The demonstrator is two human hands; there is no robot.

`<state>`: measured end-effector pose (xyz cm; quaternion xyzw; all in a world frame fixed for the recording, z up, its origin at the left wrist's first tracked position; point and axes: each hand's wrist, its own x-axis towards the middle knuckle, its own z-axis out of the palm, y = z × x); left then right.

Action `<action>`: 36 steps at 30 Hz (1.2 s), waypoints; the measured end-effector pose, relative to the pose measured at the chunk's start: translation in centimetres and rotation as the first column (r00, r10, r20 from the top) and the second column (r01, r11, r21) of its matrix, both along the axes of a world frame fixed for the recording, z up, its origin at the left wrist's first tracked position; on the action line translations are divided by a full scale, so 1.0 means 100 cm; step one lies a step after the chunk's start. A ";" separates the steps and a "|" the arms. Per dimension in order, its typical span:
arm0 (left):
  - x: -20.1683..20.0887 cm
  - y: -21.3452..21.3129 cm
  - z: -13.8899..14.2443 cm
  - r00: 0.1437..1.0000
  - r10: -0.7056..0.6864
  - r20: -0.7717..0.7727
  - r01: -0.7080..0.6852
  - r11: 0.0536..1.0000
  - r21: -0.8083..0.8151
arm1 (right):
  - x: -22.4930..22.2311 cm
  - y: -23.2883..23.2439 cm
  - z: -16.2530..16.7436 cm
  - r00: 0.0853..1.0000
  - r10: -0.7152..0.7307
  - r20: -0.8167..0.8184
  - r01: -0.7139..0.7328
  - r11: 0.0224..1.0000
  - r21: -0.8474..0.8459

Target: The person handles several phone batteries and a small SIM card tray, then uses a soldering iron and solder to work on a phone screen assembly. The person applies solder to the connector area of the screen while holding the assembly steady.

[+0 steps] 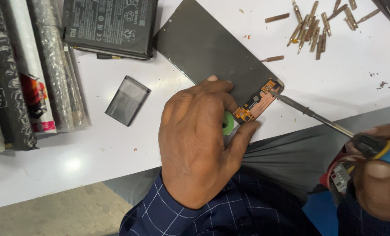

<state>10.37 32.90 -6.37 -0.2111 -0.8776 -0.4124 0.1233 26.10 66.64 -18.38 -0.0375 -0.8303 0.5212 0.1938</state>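
Observation:
A dark phone screen panel (212,48) lies slanted on the white table (94,140), with an orange flex connector (256,105) at its near corner. My left hand (199,144) presses down on that near end, fingers beside the flex, and covers a small green round thing (227,122). My right hand (378,175) grips a soldering iron (370,144) with a blue and yellow handle. Its long metal tip (291,102) touches the top of the orange flex.
A small grey battery (128,100) lies left of my hand. A flat black phone battery (109,26) sits at the back. Bubble-wrapped packets (28,74) are stacked at the left. Several bronze screwdriver bits (317,26) are scattered at the back right.

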 end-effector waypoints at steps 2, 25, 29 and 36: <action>0.001 0.000 -0.002 1.000 0.003 0.000 -0.003 1.000 0.004 | -0.004 -0.014 0.011 1.000 -0.006 -0.022 0.007 0.999 0.042; 0.000 0.003 -0.001 1.000 0.026 0.000 -0.026 1.000 0.009 | -0.029 -0.033 0.041 0.997 -0.050 0.058 0.033 0.964 0.265; -0.001 0.003 0.000 0.999 0.027 0.024 -0.028 0.999 0.027 | -0.032 -0.038 0.046 0.999 0.038 -0.024 -0.034 0.990 0.135; -0.004 0.005 0.002 0.999 0.033 0.020 -0.034 0.999 0.021 | -0.037 -0.041 0.055 1.000 0.029 0.011 -0.031 0.959 0.283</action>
